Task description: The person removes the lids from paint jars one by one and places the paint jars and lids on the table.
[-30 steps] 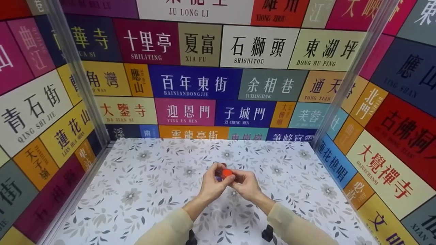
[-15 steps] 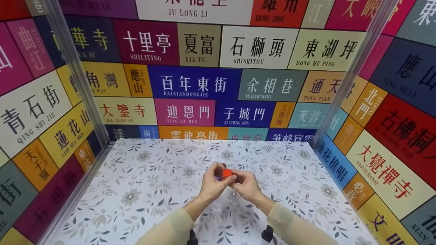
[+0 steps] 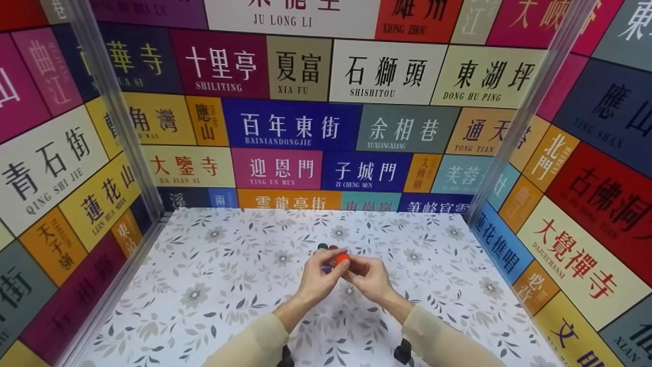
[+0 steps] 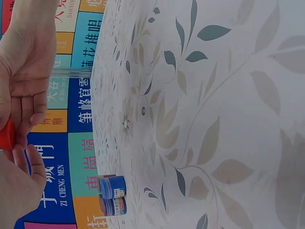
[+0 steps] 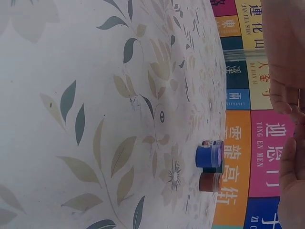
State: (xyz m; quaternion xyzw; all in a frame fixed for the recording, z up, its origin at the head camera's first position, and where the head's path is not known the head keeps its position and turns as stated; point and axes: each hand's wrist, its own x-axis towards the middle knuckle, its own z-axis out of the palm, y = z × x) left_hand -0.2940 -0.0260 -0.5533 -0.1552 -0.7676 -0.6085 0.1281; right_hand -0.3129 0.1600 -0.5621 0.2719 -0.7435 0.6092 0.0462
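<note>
My two hands meet above the middle of the flowered table (image 3: 214,285). Between their fingertips they pinch a small orange-lidded pot (image 3: 342,258), whose purplish body peeks out under the left fingers. My left hand (image 3: 318,278) grips it from the left and my right hand (image 3: 369,278) from the right. In the left wrist view the red lid (image 4: 6,136) shows at the frame's edge between my right hand (image 4: 28,71) and my left hand (image 4: 14,191). Most of the pot is hidden by fingers.
Just behind the hands, small paint pots stand close together on the table: a blue one (image 5: 209,155) and a brown one (image 5: 210,182), seen as dark caps (image 3: 322,246) in the head view. Colourful sign-covered walls (image 3: 290,122) close the table on three sides.
Both hands stay in place. The fingers have shifted a little round the pot, so less of the orange lid shows and the pots behind are plainer to see.
</note>
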